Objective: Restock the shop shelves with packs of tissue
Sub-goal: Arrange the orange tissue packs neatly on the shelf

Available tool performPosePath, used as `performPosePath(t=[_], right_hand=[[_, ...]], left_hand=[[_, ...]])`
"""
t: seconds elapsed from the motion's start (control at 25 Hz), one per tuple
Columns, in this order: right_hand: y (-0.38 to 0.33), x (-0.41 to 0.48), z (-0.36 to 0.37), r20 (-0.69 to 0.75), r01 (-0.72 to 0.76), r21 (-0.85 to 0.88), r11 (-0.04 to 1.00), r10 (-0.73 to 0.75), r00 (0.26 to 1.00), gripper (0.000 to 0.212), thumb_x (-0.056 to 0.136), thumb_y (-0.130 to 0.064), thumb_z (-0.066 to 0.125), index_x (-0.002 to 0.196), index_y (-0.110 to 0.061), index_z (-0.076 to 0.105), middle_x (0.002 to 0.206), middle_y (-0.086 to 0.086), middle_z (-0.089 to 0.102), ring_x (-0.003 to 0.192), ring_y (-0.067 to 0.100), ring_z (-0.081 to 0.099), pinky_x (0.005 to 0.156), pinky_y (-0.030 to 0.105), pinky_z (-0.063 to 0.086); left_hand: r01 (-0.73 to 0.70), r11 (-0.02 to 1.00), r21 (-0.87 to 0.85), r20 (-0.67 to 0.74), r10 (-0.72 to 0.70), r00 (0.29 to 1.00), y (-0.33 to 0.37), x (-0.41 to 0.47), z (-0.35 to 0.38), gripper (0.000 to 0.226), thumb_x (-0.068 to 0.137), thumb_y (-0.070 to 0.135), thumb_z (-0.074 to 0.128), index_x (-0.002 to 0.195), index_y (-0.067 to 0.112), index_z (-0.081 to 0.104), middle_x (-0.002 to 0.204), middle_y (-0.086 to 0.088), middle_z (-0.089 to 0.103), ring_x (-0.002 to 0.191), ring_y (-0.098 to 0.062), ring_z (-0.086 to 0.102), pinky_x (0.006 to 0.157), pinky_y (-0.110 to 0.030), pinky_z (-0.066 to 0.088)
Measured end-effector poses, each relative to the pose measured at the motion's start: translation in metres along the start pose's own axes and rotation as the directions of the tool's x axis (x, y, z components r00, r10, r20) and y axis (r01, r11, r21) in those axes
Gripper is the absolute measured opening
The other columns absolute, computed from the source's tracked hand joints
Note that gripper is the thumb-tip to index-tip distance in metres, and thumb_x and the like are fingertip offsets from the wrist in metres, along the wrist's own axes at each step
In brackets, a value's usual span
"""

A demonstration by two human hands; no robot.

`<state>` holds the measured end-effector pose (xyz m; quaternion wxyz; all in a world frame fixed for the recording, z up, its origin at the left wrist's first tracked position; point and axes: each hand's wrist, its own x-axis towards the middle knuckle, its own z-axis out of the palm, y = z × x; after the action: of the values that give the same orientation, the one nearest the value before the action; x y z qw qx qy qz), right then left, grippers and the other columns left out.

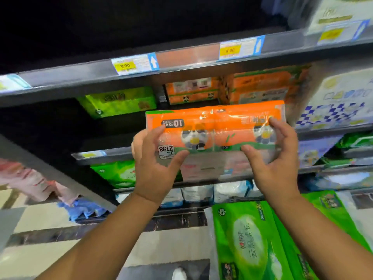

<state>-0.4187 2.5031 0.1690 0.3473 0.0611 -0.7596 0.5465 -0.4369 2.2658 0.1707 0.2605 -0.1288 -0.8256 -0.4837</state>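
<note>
We grip the orange tissue pack at both ends, left hand and right hand curled round it, long axis 9-to-3, matching shelved packs just beyond at 12 o'clock.

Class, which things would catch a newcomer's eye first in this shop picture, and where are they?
The orange tissue pack stands out at the centre, gripped at its ends by the left hand and the right hand. Green packs fill the lower right corner, and yellow price tags sit on the shelf edge above.
</note>
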Motion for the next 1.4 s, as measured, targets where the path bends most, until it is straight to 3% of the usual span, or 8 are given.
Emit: performPosePath(t=[0.12, 0.24, 0.48, 0.72, 0.84, 1.04, 1.2, 1.4], right_hand=[[0.02, 0.018, 0.014, 0.048, -0.003, 0.028, 1.0, 0.002, 0.999, 0.06, 0.08, -0.027, 0.069, 0.129, -0.038, 0.037, 0.132, 0.01, 0.043, 0.129, 0.014, 0.043, 0.11, 0.02, 0.029], [0.032, 0.034, 0.027, 0.068, 0.022, 0.035, 0.999, -0.025, 0.997, 0.059, 0.08, -0.026, 0.07, 0.127, -0.041, 0.037, 0.131, 0.005, 0.042, 0.128, 0.018, 0.043, 0.11, 0.023, 0.03], [0.066, 0.056, 0.058, 0.067, -0.061, -0.037, 0.997, 0.064, 0.996, 0.059, 0.081, -0.024, 0.072, 0.128, -0.037, 0.038, 0.133, 0.004, 0.041, 0.129, 0.021, 0.042, 0.109, 0.017, 0.028], [0.109, 0.074, 0.088, 0.122, 0.035, -0.202, 0.979, -0.011, 0.992, 0.059, 0.089, -0.022, 0.068, 0.138, -0.009, 0.039, 0.135, 0.021, 0.04, 0.126, 0.016, 0.037, 0.107, 0.013, 0.029], [0.117, 0.088, 0.1, 0.102, 0.085, -0.215, 0.973, -0.065, 0.993, 0.055, 0.088, -0.022, 0.069, 0.134, -0.002, 0.043, 0.132, 0.027, 0.038, 0.123, 0.012, 0.035, 0.107, 0.015, 0.03], [0.133, 0.111, 0.123, 0.004, -0.084, -0.215, 0.973, 0.087, 0.996, 0.059, 0.085, -0.026, 0.068, 0.127, 0.006, 0.043, 0.116, 0.015, 0.034, 0.094, 0.003, 0.032, 0.09, -0.003, 0.021], [0.151, 0.107, 0.137, 0.019, -0.239, -0.175, 0.955, 0.245, 0.969, 0.089, 0.09, -0.033, 0.065, 0.147, 0.008, 0.011, 0.152, 0.027, 0.013, 0.142, 0.026, 0.013, 0.088, -0.011, -0.002], [0.167, 0.115, 0.148, -0.097, -0.356, -0.046, 0.934, 0.35, 0.932, 0.106, 0.085, -0.034, 0.071, 0.148, 0.007, -0.003, 0.159, 0.019, 0.001, 0.147, 0.024, 0.0, 0.092, -0.009, -0.006]], left_hand=[[0.058, 0.994, 0.096, -0.052, -0.053, 0.997, -0.008, 0.008, 0.007, 0.055, 0.079, 0.072, 0.051, 0.125, 0.046, 0.036, 0.126, 0.0, 0.037, 0.119, -0.023, 0.042, 0.098, -0.023, 0.035], [0.001, 0.981, 0.194, -0.112, 0.021, 0.994, -0.019, 0.021, 0.013, 0.057, 0.082, 0.063, 0.054, 0.128, 0.034, 0.038, 0.118, 0.009, 0.035, 0.112, -0.012, 0.036, 0.095, -0.018, 0.031], [0.1, 0.966, 0.239, -0.075, -0.084, 0.994, -0.05, 0.051, 0.031, 0.057, 0.082, 0.053, 0.061, 0.131, 0.036, 0.036, 0.128, -0.007, 0.045, 0.115, -0.012, 0.034, 0.091, -0.006, 0.023], [0.158, 0.971, 0.181, -0.086, -0.144, 0.986, -0.098, 0.073, 0.056, 0.055, 0.082, 0.05, 0.06, 0.131, 0.048, 0.035, 0.127, 0.008, 0.039, 0.127, -0.02, 0.039, 0.105, -0.04, 0.038], [0.153, 0.984, 0.096, -0.093, -0.144, 0.985, -0.114, 0.091, 0.062, 0.055, 0.082, 0.052, 0.063, 0.13, 0.045, 0.038, 0.131, 0.007, 0.041, 0.129, -0.018, 0.042, 0.106, -0.036, 0.038], [0.112, 0.993, 0.025, -0.079, -0.109, 0.991, -0.137, 0.119, 0.07, 0.061, 0.08, 0.052, 0.069, 0.13, 0.042, 0.036, 0.123, 0.003, 0.047, 0.114, -0.023, 0.055, 0.091, -0.049, 0.05], [0.197, 0.98, -0.04, -0.048, -0.198, 0.979, -0.149, 0.127, 0.08, 0.051, 0.075, 0.044, 0.074, 0.107, 0.059, 0.037, 0.114, -0.006, 0.058, 0.105, -0.019, 0.061, 0.088, -0.047, 0.053], [0.108, 0.984, -0.142, -0.123, -0.126, 0.984, -0.164, 0.138, 0.089, 0.062, 0.079, 0.042, 0.076, 0.124, 0.036, 0.033, 0.136, -0.019, 0.041, 0.124, -0.022, 0.05, 0.104, -0.044, 0.043]])
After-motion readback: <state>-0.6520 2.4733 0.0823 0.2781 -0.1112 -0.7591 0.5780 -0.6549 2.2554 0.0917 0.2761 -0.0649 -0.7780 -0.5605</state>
